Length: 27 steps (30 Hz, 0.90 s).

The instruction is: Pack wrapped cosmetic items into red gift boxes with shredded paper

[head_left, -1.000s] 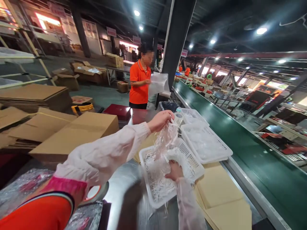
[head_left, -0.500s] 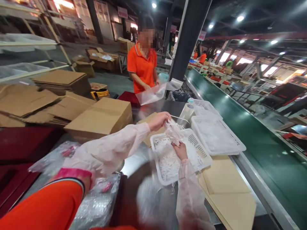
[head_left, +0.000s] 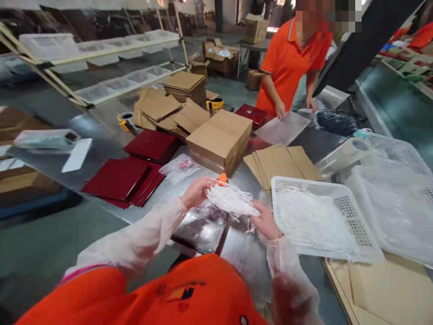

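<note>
Bundle of white paper strips (head_left: pixel 232 201) hangs left of the white basket (head_left: pixel 359 225); we log left hand (head_left: pixel 196 192) pinching its left end, right hand (head_left: pixel 267 221) pinching the other, nearer the basket. Gathering looks done for this bundle, we judge; it isn't set down. Below it in view, also left of the basket, we mark a bubble-wrapped package (head_left: pixel 203 229) with no strips clearly laid on it. We see plenty of loose strips (head_left: pixel 311 219) inside the basket.
</note>
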Motion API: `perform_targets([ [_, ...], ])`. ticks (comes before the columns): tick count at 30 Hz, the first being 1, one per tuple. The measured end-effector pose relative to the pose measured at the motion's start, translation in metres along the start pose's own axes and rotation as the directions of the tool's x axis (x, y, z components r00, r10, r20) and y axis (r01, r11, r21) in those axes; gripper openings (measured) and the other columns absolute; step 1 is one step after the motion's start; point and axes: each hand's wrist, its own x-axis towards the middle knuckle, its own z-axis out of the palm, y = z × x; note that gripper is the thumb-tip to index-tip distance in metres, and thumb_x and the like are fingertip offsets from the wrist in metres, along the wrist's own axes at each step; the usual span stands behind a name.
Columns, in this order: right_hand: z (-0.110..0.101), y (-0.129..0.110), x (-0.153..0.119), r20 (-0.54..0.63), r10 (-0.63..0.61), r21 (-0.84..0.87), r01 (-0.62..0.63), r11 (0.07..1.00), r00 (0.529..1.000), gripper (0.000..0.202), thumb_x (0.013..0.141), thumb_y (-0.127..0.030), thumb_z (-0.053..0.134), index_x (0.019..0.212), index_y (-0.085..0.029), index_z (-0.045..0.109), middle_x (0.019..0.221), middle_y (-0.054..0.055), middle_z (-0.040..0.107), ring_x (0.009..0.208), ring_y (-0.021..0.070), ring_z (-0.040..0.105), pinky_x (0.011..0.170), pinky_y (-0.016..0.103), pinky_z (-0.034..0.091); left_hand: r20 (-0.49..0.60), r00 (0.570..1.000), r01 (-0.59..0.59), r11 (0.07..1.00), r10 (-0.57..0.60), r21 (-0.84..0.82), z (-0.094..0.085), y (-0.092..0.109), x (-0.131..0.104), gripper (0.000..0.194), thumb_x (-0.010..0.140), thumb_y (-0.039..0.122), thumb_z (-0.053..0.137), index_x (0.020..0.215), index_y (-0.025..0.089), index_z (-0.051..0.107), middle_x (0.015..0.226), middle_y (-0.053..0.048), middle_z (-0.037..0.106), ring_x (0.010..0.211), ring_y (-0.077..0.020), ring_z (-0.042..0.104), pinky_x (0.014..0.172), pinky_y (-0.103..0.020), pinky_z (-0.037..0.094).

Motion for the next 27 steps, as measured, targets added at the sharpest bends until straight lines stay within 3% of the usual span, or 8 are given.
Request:
perform_targets([
  [5, 0.101, -0.03, 0.016, 0.178, 0.252, 0.018, -0.259, 0.966, 0.951, 0.035, 0.072, -0.02, 0.066, 0.105, -0.016, 0.073, 0.098, 0.007, 0.075, 0.091, 0.0248, 0.069, 0.087, 0.037, 0.054, -0.206, 0.974, 0.158, 0.94, -0.097, 0.301, -0.078, -0.049, -0.022, 0.016, 0.06, 0.031, 0.046, 0.07, 0.02, 0.051, 0.063, 0.0, 0.05, 0.059, -0.0147, 0.05, 0.057, -0.027, 0.043],
  [8, 0.119, -0.046, 0.016, 0.096, 0.273, -0.276, -0.238, 0.931, 0.957, 0.064, 0.065, -0.018, 0.077, 0.127, -0.012, 0.064, 0.121, 0.017, 0.068, 0.112, 0.0308, 0.063, 0.096, 0.04, 0.05, -0.222, 0.974, 0.179, 0.739, -0.041, 0.65, -0.1, -0.065, -0.027, 0.024, 0.064, 0.023, 0.054, 0.084, 0.017, 0.066, 0.08, -0.007, 0.064, 0.085, -0.0232, 0.06, 0.081, -0.036, 0.05],
  [11, 0.117, -0.059, 0.006, 0.025, 0.209, -0.578, -0.156, 0.801, 0.978, 0.071, 0.069, -0.024, 0.081, 0.136, -0.017, 0.059, 0.136, 0.019, 0.057, 0.124, 0.0372, 0.052, 0.1, 0.048, 0.045, -0.189, 0.981, 0.149, 0.482, 0.035, 0.864, -0.112, -0.068, -0.034, 0.029, 0.071, 0.02, 0.062, 0.098, 0.017, 0.072, 0.106, -0.015, 0.066, 0.114, -0.0344, 0.053, 0.098, -0.048, 0.043],
  [13, 0.115, -0.061, -0.004, 0.011, 0.216, -0.678, -0.152, 0.719, 0.976, 0.065, 0.074, -0.031, 0.079, 0.135, -0.021, 0.06, 0.134, 0.018, 0.058, 0.121, 0.0376, 0.052, 0.095, 0.048, 0.047, -0.085, 0.993, 0.057, 0.299, 0.082, 0.953, -0.117, -0.069, -0.036, 0.035, 0.077, 0.022, 0.063, 0.11, 0.017, 0.07, 0.124, -0.017, 0.06, 0.121, -0.0355, 0.048, 0.101, -0.048, 0.042],
  [15, 0.114, -0.054, -0.014, 0.015, 0.261, -0.709, -0.174, 0.684, 0.965, 0.065, 0.075, -0.033, 0.079, 0.136, -0.021, 0.059, 0.13, 0.018, 0.059, 0.117, 0.0359, 0.055, 0.09, 0.043, 0.05, 0.125, 0.99, -0.136, 0.179, 0.072, 0.974, -0.118, -0.071, -0.032, 0.04, 0.083, 0.021, 0.061, 0.123, 0.018, 0.065, 0.135, -0.015, 0.056, 0.121, -0.0315, 0.049, 0.103, -0.043, 0.043],
  [18, 0.116, -0.037, -0.023, 0.075, 0.274, -0.693, -0.148, 0.706, 0.959, 0.054, 0.079, -0.027, 0.074, 0.131, -0.02, 0.063, 0.127, 0.016, 0.06, 0.112, 0.0304, 0.06, 0.092, 0.037, 0.051, 0.403, 0.913, -0.389, 0.159, -0.068, 0.907, -0.112, -0.079, -0.019, 0.035, 0.09, 0.016, 0.053, 0.122, 0.017, 0.066, 0.123, -0.013, 0.065, 0.111, -0.0254, 0.056, 0.1, -0.036, 0.044],
  [21, 0.121, -0.031, -0.021, 0.116, 0.253, -0.695, -0.104, 0.711, 0.96, 0.028, 0.087, -0.016, 0.06, 0.112, -0.019, 0.072, 0.117, 0.012, 0.064, 0.108, 0.0244, 0.062, 0.096, 0.032, 0.049, 0.381, 0.911, -0.367, 0.114, -0.155, 0.923, -0.103, -0.087, -0.01, 0.028, 0.089, 0.009, 0.05, 0.104, 0.013, 0.073, 0.102, -0.016, 0.07, 0.1, -0.0251, 0.059, 0.09, -0.035, 0.047],
  [27, 0.148, -0.059, 0.022, 0.121, 0.449, -0.767, -0.204, 0.609, 0.885, 0.04, 0.094, -0.003, 0.037, 0.123, -0.012, 0.064, 0.115, 0.018, 0.068, 0.104, 0.022, 0.066, 0.085, 0.028, 0.05, 0.28, 0.955, -0.28, 0.016, -0.097, 0.96, -0.092, -0.068, -0.019, 0.033, 0.094, 0.011, 0.042, 0.097, 0.005, 0.074, 0.108, -0.026, 0.066, 0.115, -0.0366, 0.053, 0.091, -0.046, 0.041],
])
